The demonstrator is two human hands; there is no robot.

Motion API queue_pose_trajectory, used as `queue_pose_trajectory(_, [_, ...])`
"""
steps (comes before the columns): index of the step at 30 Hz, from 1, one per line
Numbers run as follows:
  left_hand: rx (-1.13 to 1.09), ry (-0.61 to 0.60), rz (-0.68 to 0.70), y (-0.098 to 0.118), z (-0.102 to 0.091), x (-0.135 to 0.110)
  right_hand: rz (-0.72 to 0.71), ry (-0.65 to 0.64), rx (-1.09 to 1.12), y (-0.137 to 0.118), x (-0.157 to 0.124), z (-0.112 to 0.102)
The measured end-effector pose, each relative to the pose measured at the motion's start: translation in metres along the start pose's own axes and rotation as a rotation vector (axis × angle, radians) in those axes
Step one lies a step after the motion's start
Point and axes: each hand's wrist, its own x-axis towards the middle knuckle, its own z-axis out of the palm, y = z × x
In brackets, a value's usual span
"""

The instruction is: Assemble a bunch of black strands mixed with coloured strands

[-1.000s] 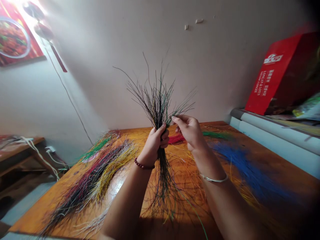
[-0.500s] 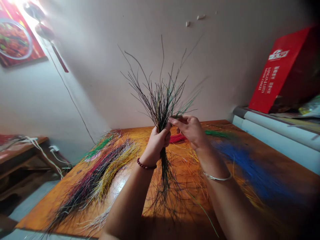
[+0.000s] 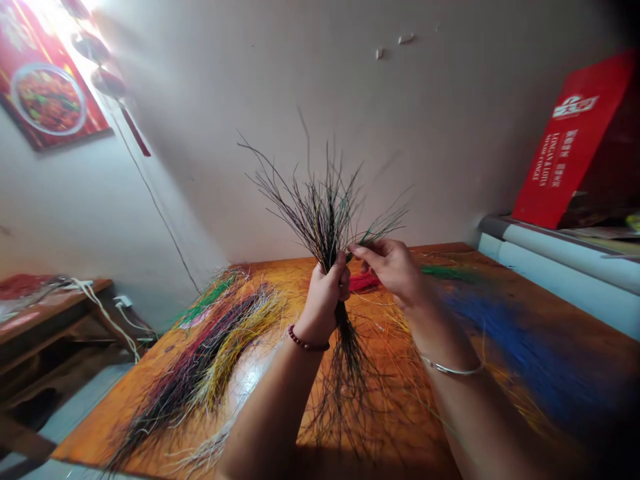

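My left hand (image 3: 327, 293) is closed round the middle of a bundle of thin dark wires (image 3: 325, 223), held upright above the table. The upper ends fan out, with a few yellow and green strands among the black, and the lower ends hang loosely spread. Just to the right, my right hand (image 3: 393, 267) pinches several green wires (image 3: 383, 227) that stick out beside the bundle. Its fingertips are close to the left thumb. Where the green wires meet the bundle is hard to make out.
On the wooden table (image 3: 265, 407) lie black and dark-red wires (image 3: 200, 353), yellow wires (image 3: 243, 337), green wires (image 3: 213, 293), red wires (image 3: 364, 282) and blue wires (image 3: 520, 353). A red box (image 3: 570, 147) stands at the right. A side table with cables (image 3: 90, 290) is at the left.
My right hand has drawn slightly away from the bundle with the green wires in its fingers. The left hand keeps its hold. The view has shifted a little.
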Motion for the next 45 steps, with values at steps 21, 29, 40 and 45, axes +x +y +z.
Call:
queue_pose_trajectory(21, [-0.030,-0.054,-0.025,-0.005,0.008,-0.008,0.234,-0.036,0.542,-0.023,-0.008,-0.004])
queue_pose_trajectory(29, [-0.022,-0.042,-0.050,-0.002,0.008,-0.007,0.115,-0.129,0.449,-0.022,-0.011,-0.004])
queue_pose_trajectory(40, [-0.016,-0.043,-0.030,-0.001,0.009,-0.008,-0.047,-0.003,0.449,-0.023,-0.010,-0.008])
queue_pose_trajectory(45, [-0.003,-0.075,-0.041,-0.003,0.008,-0.008,-0.026,-0.039,0.435,-0.027,-0.012,-0.013])
